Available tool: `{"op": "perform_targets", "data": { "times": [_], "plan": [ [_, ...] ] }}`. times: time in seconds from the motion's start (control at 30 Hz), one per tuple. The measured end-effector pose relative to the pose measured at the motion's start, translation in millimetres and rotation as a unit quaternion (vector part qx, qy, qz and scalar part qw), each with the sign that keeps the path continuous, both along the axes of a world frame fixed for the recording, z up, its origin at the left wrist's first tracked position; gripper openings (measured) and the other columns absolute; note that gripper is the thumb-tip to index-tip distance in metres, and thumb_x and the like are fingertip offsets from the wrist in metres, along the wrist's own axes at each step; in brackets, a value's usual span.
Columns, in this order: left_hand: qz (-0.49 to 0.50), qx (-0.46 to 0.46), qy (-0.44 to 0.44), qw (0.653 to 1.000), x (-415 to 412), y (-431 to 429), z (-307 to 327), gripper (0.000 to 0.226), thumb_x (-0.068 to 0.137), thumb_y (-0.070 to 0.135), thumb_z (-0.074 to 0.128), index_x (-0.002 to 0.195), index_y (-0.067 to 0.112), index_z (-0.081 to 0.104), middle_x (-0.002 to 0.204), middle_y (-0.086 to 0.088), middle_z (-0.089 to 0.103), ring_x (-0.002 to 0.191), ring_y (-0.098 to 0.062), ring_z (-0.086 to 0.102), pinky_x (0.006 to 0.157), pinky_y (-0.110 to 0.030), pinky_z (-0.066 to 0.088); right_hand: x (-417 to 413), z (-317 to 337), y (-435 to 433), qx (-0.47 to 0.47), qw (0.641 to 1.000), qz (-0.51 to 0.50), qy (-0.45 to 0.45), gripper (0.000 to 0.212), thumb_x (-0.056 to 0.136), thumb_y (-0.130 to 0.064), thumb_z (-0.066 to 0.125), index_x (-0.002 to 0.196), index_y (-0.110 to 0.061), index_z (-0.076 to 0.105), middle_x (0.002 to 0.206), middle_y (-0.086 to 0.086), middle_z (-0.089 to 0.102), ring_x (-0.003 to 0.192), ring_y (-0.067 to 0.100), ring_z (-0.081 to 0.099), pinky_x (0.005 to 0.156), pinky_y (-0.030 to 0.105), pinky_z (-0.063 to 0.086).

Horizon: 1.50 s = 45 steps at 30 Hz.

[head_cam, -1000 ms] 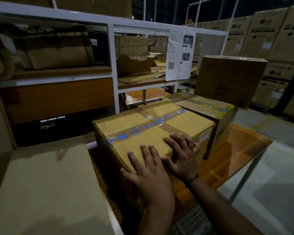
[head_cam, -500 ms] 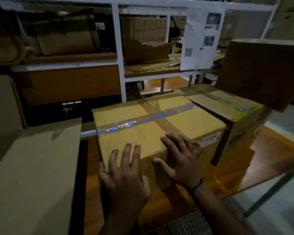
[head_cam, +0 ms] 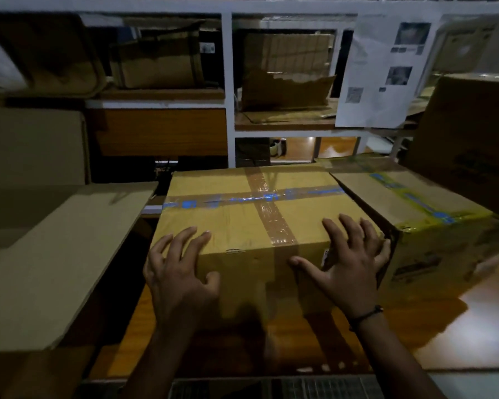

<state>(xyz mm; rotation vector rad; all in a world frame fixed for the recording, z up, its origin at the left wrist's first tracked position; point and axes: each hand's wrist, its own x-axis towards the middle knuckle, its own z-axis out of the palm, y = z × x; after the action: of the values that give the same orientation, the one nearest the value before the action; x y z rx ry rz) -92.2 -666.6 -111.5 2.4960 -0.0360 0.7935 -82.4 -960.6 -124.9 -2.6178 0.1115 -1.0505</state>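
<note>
So far, little of the job looked done: the taped carton sat flat on the wooden counter, its right side close against a second carton. No edge of it was raised that I could see. By my reading you were only taking hold, so the lift or slide, and wherever the carton was meant to go, was all left to do.

Your left hand was at the near-left corner. Its fingers were spread wide and bent like a claw, hooked over the top edge with the tips on the cardboard. The thumb was curled in towards the front face. Whether the palm pressed the side of the carton I could not tell.

Your right hand covered the near-right corner. Its fingers were apart and fairly straight, lying over the top. The thumb reached out along the front face just under the edge. That hand pressed rather than clamped.

To the left a flat cardboard sheet lay beside the counter, apart from the carton. Behind it all stood the white shelf rack, with a paper notice hung on it.
</note>
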Motion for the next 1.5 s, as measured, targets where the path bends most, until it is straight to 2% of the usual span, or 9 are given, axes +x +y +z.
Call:
{"op": "perform_targets", "data": {
  "times": [0.17,0.47,0.67,0.77,0.97,1.07,1.17,1.33,1.5],
  "plan": [
    [0.002,-0.01,-0.004,1.0,0,-1,1,0.074,0.061,0.036,0.067,0.134,0.04,0.059,0.147,0.015,0.05,0.139,-0.025,0.033,0.105,-0.062,0.036,1,1,-18,0.017,0.999,0.033,0.022,0.097,0.067,-0.097,0.048,0.141,-0.034,0.054,0.156,0.0,0.04,0.148,0.033,0.026,0.103,0.067,0.035],
    [-0.001,-0.032,-0.029,0.999,0,35,1,0.071,0.065,0.032,0.065,0.136,0.04,0.06,0.144,0.013,0.051,0.136,-0.026,0.035,0.097,-0.059,0.042,-1,-4,20,0.0,1.0,0.026,0.012,0.095,0.07,-0.093,0.05,0.141,-0.03,0.056,0.154,0.006,0.041,0.144,0.036,0.03,0.103,0.064,0.03],
    [0.007,-0.064,-0.041,0.997,-6,40,-21,0.082,0.07,0.02,0.081,0.144,0.039,0.053,0.162,-0.01,0.019,0.147,-0.043,0.016,0.097,-0.06,0.044,0,-23,11,0.014,0.998,0.056,-0.01,0.102,0.071,-0.086,0.055,0.154,-0.028,0.041,0.166,0.012,0.021,0.155,0.039,0.01,0.109,0.076,0.022],
    [0.0,-0.1,-0.049,0.994,-9,43,-30,0.089,0.071,0.014,0.089,0.147,0.037,0.049,0.167,-0.01,0.003,0.151,-0.041,0.014,0.097,-0.055,0.049,-4,-37,9,0.031,0.997,0.062,-0.019,0.108,0.069,-0.085,0.059,0.158,-0.033,0.028,0.17,0.012,0.003,0.155,0.044,-0.004,0.112,0.076,0.02],
    [-0.015,-0.117,-0.088,0.989,-4,44,-16,0.083,0.072,0.013,0.09,0.145,0.03,0.054,0.167,-0.009,0.004,0.153,-0.023,0.008,0.104,-0.048,0.044,8,-23,6,0.02,0.996,0.07,-0.051,0.103,0.073,-0.085,0.057,0.157,-0.03,0.033,0.169,0.016,0.006,0.151,0.05,0.008,0.11,0.075,0.028],
    [-0.013,-0.117,-0.134,0.984,2,42,13,0.075,0.076,0.02,0.088,0.143,0.025,0.056,0.166,-0.011,0.011,0.155,-0.026,0.013,0.112,-0.055,0.041,15,13,4,0.009,0.992,0.069,-0.104,0.098,0.076,-0.082,0.059,0.155,-0.026,0.042,0.167,0.021,0.011,0.149,0.051,0.013,0.115,0.068,0.026],
    [0.007,-0.131,-0.188,0.973,10,40,57,0.062,0.078,0.032,0.087,0.133,0.023,0.059,0.16,-0.011,0.021,0.146,-0.029,0.035,0.099,-0.055,0.054,23,65,5,0.03,0.989,0.058,-0.133,0.096,0.073,-0.08,0.068,0.147,-0.022,0.05,0.16,0.021,0.023,0.143,0.046,0.023,0.115,0.043,0.022],
    [0.016,-0.072,-0.074,0.995,42,48,104,0.05,0.087,0.052,0.074,0.13,0.036,0.055,0.158,0.002,0.024,0.144,-0.031,0.035,0.102,-0.058,0.05,46,120,16,0.023,0.998,0.03,-0.049,0.062,0.079,-0.078,0.062,0.114,-0.028,0.05,0.133,0.007,0.041,0.131,0.034,0.033,0.097,0.05,0.044],
    [0.025,-0.018,0.023,0.999,43,50,92,0.064,0.093,0.067,0.054,0.152,0.048,0.037,0.167,0.009,0.01,0.145,-0.037,0.03,0.106,-0.059,0.044,51,118,15,-0.022,0.998,0.047,0.019,0.062,0.089,-0.073,0.05,0.138,-0.035,0.044,0.149,-0.001,0.035,0.144,0.026,0.023,0.099,0.06,0.045]
  ]
}}
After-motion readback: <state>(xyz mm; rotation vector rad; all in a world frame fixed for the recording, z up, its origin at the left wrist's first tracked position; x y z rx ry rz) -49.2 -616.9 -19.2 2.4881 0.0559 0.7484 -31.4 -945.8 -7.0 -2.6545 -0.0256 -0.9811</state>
